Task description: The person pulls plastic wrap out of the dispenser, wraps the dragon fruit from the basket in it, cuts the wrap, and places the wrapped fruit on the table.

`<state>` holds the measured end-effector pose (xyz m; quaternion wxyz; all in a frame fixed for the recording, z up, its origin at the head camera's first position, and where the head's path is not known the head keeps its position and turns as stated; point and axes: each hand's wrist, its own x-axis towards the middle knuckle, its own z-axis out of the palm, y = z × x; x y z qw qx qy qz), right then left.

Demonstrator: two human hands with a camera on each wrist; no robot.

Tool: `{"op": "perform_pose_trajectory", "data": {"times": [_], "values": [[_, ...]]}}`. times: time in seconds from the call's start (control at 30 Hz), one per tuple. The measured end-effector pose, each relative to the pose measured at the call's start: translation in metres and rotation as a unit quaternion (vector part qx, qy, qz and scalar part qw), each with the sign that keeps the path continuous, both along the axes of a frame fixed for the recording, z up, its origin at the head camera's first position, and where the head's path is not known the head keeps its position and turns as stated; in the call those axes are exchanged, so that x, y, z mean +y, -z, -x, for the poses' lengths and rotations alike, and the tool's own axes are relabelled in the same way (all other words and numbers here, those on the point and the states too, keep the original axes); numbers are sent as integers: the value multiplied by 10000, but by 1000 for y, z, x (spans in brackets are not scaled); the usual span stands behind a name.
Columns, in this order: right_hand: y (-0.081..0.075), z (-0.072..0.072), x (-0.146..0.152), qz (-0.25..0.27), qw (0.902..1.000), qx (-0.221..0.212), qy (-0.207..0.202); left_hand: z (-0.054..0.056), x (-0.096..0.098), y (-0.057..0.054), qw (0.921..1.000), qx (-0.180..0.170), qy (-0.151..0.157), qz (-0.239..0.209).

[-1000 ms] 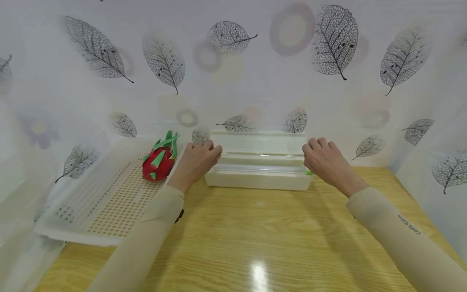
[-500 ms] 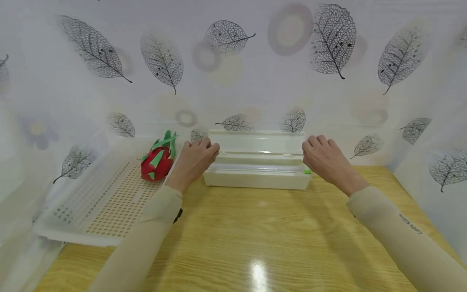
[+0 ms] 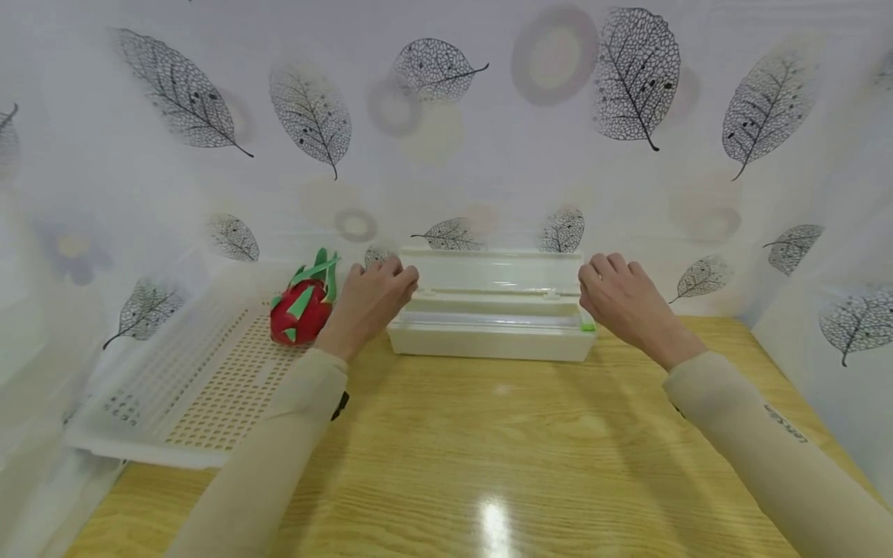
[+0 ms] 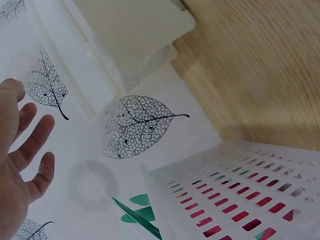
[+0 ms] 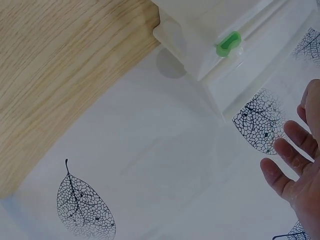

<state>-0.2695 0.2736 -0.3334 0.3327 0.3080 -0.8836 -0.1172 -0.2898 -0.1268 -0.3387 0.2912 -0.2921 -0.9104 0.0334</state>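
A long white cling film dispenser (image 3: 488,346) stands at the back of the table with its lid (image 3: 491,271) raised. A bright green slider (image 3: 587,321) sits at its right end. Beside the left end, my left hand (image 3: 377,298) is raised, thumb and forefinger brought together. My right hand (image 3: 617,298) mirrors it at the right end. Both hands appear to pinch the clear cling film, though the film itself is hardly visible. In the wrist views, the other fingers of the left hand (image 4: 22,165) and right hand (image 5: 300,155) are loosely bent, apart from the box.
On the left, a white perforated plastic basket (image 3: 149,457) holds a red dragon fruit (image 3: 300,314) with green leaf tips, close to my left forearm. A leaf-print white sheet (image 3: 474,155) lines the back and sides of the wooden table (image 3: 474,442).
Both hands have risen very slightly at the ends of the dispenser. The green slider and the inside of the box show more clearly now. The basket and dragon fruit have stayed put.
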Motion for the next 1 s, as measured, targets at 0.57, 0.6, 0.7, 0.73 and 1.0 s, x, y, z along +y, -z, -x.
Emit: {"op": "perform_pose_trajectory", "data": {"times": [0.57,0.6,0.7,0.73,1.0], "values": [[-7,3,-1,138,9997,176,-50,1,-2,-17,9992,-323,177,-171],[-8,2,-1,140,9997,184,-51,2,-2,-18,9993,-268,191,-149],[-11,2,-1,115,9998,159,-35,3,-2,-19,9996,-179,174,-96],[-12,2,-1,107,9998,148,-29,4,-2,-20,9996,-198,178,-98],[-17,4,-1,122,9998,-72,147,5,-1,-29,9991,-351,225,-118]]}}
